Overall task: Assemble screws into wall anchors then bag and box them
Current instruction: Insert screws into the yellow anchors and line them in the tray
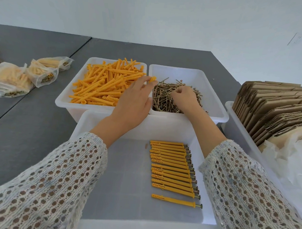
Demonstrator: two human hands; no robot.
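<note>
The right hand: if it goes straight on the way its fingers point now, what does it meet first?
The right hand points forward and down into the pile of screws in the white bin. It would likely meet the screws first; whether the fingers already touch them is unclear.

The left hand [135, 99] pinches a yellow anchor [152, 79] above the bins; the right hand [185, 97] digs into the screws [165, 101].

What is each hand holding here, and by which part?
Left hand: a yellow anchor, pinched near one end. Right hand: fingers in the screws; hold unclear.
</note>
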